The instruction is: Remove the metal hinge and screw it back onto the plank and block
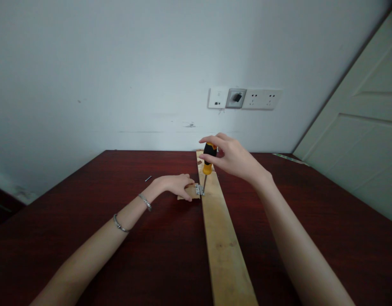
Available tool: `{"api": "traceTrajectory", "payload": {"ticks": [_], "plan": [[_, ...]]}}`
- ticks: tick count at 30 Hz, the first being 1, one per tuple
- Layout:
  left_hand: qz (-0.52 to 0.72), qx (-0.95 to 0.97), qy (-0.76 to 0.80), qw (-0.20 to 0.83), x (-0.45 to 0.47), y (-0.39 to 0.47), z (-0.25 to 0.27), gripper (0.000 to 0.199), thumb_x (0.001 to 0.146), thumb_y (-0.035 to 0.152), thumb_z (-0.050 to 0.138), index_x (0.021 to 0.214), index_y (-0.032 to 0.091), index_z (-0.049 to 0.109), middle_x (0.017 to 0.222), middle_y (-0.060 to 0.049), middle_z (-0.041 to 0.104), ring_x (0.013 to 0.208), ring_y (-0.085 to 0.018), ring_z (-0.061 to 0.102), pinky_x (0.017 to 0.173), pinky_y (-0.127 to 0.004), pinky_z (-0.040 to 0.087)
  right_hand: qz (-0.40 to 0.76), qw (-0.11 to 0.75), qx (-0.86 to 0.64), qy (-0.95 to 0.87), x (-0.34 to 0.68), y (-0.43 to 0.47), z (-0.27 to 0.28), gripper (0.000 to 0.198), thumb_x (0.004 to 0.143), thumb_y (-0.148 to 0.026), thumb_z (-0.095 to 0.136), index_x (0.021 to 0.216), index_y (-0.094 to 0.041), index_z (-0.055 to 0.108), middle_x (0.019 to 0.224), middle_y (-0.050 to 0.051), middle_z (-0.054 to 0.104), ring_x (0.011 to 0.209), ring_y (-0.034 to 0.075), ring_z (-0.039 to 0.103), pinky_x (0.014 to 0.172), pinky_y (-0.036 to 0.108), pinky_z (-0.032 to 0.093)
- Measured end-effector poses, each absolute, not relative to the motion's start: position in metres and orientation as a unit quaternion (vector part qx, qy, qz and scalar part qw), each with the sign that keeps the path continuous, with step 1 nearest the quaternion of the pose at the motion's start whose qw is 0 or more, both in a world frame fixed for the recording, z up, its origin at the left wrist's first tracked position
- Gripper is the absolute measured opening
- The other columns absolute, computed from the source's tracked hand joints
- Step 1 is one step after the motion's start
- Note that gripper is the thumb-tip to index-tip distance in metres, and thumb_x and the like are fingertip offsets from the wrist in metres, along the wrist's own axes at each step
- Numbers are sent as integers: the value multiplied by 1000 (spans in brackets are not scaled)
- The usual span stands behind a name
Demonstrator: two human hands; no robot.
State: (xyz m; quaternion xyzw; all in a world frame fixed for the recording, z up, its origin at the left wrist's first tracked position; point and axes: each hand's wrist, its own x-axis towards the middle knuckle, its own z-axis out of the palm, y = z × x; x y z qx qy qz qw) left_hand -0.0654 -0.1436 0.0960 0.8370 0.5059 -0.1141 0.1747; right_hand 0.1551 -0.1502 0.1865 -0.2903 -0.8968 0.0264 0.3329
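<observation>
Under my right hand (232, 159): one screwdriver with a yellow-and-black plastic handle (209, 158), held upright, fingers closed round the handle top, its steel shaft running down to a small silver metal hinge (199, 189).
Below that hand's fingers: one long pale wooden plank (223, 238), lying flat on the dark red-brown wooden counter (87, 238) and running from near my body toward the wall.
Beneath my left hand (175, 185): one small pale wooden block (190, 193), pressed flat against the counter, fingers curled over it, touching the plank's left edge where the hinge bridges both pieces.
On my left forearm: two thin silver bangles (145, 201).
Beyond my left hand, apart from it: one small screw (148, 178), loose on the counter.
</observation>
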Motion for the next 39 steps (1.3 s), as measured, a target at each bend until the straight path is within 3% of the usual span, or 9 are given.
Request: {"api": "traceTrajectory", "payload": {"ticks": [3, 9, 17, 22, 25, 31, 34, 39], "plan": [[-117, 837, 506, 171, -65, -144, 96, 75, 70, 63, 63, 131, 20, 52, 130, -13, 51, 114, -30, 52, 96, -36, 42, 29, 338, -281, -898, 156, -148, 186, 32, 89, -35, 57, 118, -22, 63, 96, 8, 61, 80, 19, 58, 76, 32, 47], [-118, 841, 499, 176, -65, -144, 98, 73, 71, 61, 62, 130, 18, 52, 126, -13, 51, 108, -28, 53, 92, -34, 44, 47, 340, -292, -893, 154, -150, 186, 43, 84, -22, 56, 127, -18, 53, 107, 9, 64, 82, 19, 59, 74, 32, 47], [-111, 842, 500, 172, -65, -143, 96, 73, 70, 61, 63, 130, 20, 53, 122, -10, 51, 105, -26, 53, 90, -33, 43, 27, 356, -283, -890, 156, -148, 186, 26, 87, -37, 61, 107, -21, 66, 94, 6, 60, 76, 17, 58, 75, 32, 48], [-117, 839, 501, 175, -63, -145, 99, 71, 71, 60, 63, 128, 19, 53, 123, -11, 51, 104, -26, 54, 88, -33, 44, 47, 357, -274, -892, 156, -146, 184, 40, 86, -22, 57, 126, -19, 56, 109, 9, 63, 85, 19, 61, 81, 34, 49], [-121, 837, 504, 175, -64, -144, 99, 71, 71, 60, 63, 128, 19, 54, 124, -12, 51, 104, -26, 54, 88, -33, 45, 45, 360, -265, -893, 155, -148, 185, 40, 84, -19, 56, 124, -17, 57, 115, 10, 64, 99, 23, 61, 90, 36, 47], [-118, 837, 505, 175, -65, -143, 97, 75, 70, 62, 63, 131, 21, 52, 127, -12, 51, 108, -28, 53, 91, -35, 44, 36, 352, -272, -895, 155, -148, 185, 32, 88, -38, 59, 115, -22, 64, 100, 8, 62, 81, 19, 60, 78, 34, 49], [-119, 837, 505, 173, -65, -143, 96, 77, 70, 63, 63, 133, 21, 50, 129, -12, 50, 109, -28, 52, 93, -36, 44, 33, 354, -268, -895, 155, -148, 185, 33, 89, -30, 58, 120, -22, 63, 98, 7, 62, 79, 18, 59, 77, 33, 48], [-121, 841, 497, 173, -66, -142, 97, 79, 71, 63, 62, 134, 18, 49, 128, -13, 50, 109, -27, 52, 93, -36, 44, 45, 349, -271, -896, 154, -150, 185, 47, 85, -20, 55, 131, -18, 54, 111, 9, 63, 89, 21, 60, 78, 34, 49]]}}
